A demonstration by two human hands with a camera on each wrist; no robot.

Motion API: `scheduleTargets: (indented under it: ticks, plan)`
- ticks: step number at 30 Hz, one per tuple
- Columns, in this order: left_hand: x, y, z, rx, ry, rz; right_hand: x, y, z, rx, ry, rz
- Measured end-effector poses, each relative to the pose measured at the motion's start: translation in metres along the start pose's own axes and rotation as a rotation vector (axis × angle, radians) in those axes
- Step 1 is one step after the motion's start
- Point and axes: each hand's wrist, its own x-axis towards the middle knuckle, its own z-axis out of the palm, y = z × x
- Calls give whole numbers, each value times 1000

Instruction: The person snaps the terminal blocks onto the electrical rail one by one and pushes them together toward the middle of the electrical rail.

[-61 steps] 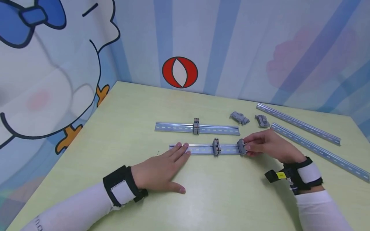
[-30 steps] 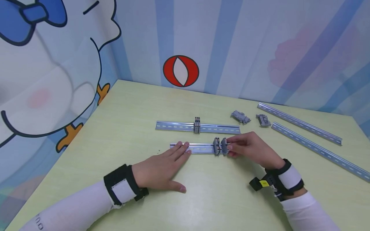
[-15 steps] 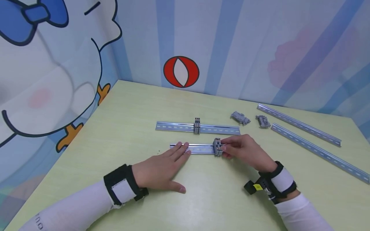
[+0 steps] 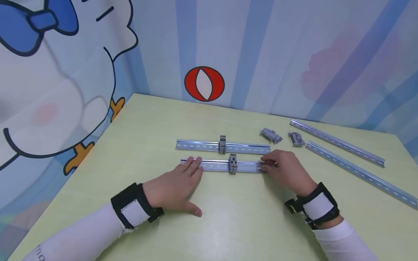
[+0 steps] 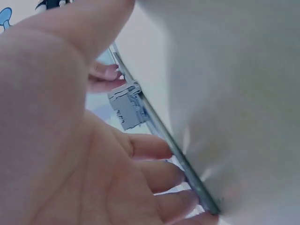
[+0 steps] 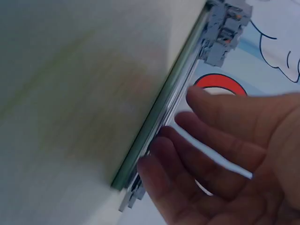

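A slotted metal DIN rail (image 4: 215,166) lies crosswise nearest the person, carrying a tight group of grey terminal blocks (image 4: 232,164) near its middle. Flat on the rail's left end rests the left hand (image 4: 173,186), fingers straight and spread, thumb on the table. At the rail's right end is the right hand (image 4: 289,170). In the right wrist view its loosely bent fingers (image 6: 161,152) are right at the rail, the thumb standing apart from them. The left wrist view shows the same terminal blocks (image 5: 129,108) mounted on the rail beyond the left fingers.
Just behind lies a second DIN rail (image 4: 196,145) with grey terminal blocks (image 4: 222,144) mounted on it. Two loose terminal blocks (image 4: 271,135) (image 4: 296,139) sit at the back right. Two longer rails (image 4: 339,141) (image 4: 362,174) lie slantwise at the right. A printed wall (image 4: 248,54) borders the table behind.
The right hand slid a terminal block left along the front rail against the others, then left it there and moved to the rail's right end. The rail and left hand have shifted left and slightly back.
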Motion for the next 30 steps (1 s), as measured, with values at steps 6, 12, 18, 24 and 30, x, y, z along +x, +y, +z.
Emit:
scheduleTargets:
  ticks: [6,12,18,24,30]
  plan:
    - [1,-7,-6,-57,-33,-73,0,-3,7,-160,-38,-123]
    - [2,-22,-9,-64,-22,-114,-3,-14,11,-262,-98,-86]
    - [3,-45,-7,-91,7,-118,-5,-15,10,-264,-174,-65]
    - [7,-61,-5,-81,23,-96,-5,-4,2,-254,-247,-14]
    - [13,-66,-4,-110,29,-91,-8,29,-26,-265,-251,96]
